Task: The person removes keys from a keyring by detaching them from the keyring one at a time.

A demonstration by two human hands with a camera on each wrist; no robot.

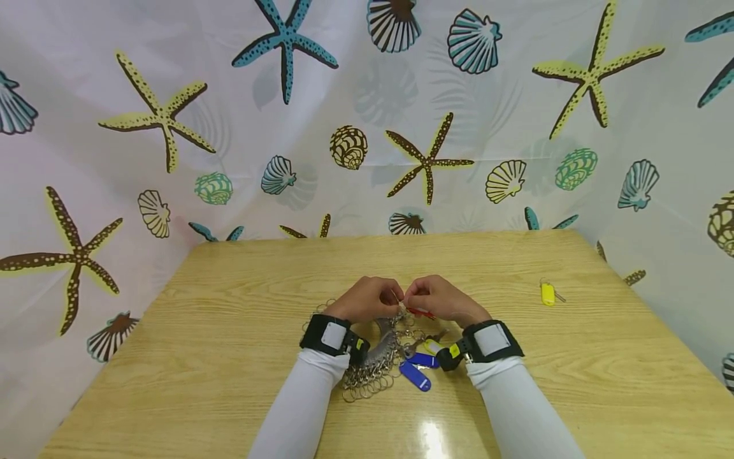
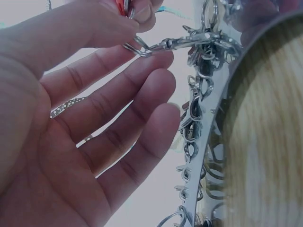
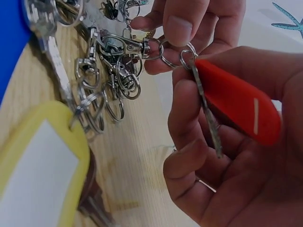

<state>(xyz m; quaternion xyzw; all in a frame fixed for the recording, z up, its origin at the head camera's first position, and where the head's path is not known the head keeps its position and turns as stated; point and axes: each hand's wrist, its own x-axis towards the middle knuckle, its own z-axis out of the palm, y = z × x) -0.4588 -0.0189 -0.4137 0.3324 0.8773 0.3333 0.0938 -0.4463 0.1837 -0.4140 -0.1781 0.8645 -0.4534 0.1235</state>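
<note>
My left hand (image 1: 367, 298) pinches a split ring (image 3: 166, 60) between thumb and index finger, its other fingers stretched out. That ring hangs from a swivel clasp (image 3: 130, 46) on a curved metal key holder (image 1: 381, 349) lined with many clasps and rings. Facing it, my right hand (image 1: 440, 297) grips a red key tag (image 3: 244, 104) whose small ring also carries a silver key (image 3: 207, 116). In the right wrist view the tag's small ring meets the split ring at my left thumb tip. How far the two rings are linked, I cannot tell.
Two blue key tags (image 1: 415, 376) lie on the wooden table (image 1: 229, 382) by the holder's right side. A yellow key tag (image 1: 432, 346) with a key is near my right wrist. Another yellow tag (image 1: 548, 294) with a key lies farther right. A patterned curtain (image 1: 355, 95) hangs behind.
</note>
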